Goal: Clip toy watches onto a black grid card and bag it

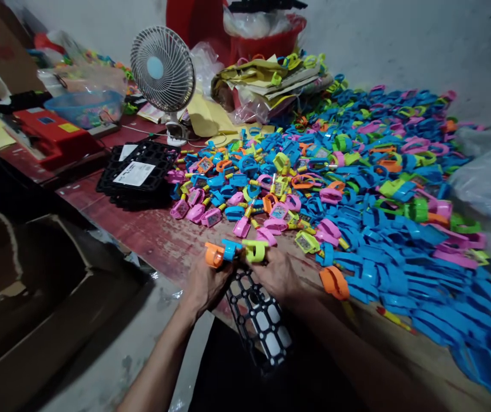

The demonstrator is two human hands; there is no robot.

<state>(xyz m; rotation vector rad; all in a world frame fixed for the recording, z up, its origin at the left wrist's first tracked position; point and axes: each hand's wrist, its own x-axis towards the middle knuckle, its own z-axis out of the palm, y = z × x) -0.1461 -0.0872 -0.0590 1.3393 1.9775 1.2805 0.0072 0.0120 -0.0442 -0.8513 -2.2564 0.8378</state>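
Left hand (205, 281) and right hand (278, 276) hold three toy bands (230, 250) above one grid (253, 313).

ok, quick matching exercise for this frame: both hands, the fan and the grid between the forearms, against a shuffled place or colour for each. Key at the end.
Things
1. left hand
2. right hand
3. fan
4. grid

Place or colour
A. standing on the red table
B. nearest the lime band
C. black
D. nearest the orange band

Pairs: 1-D, 2-B, 3-A, 4-C
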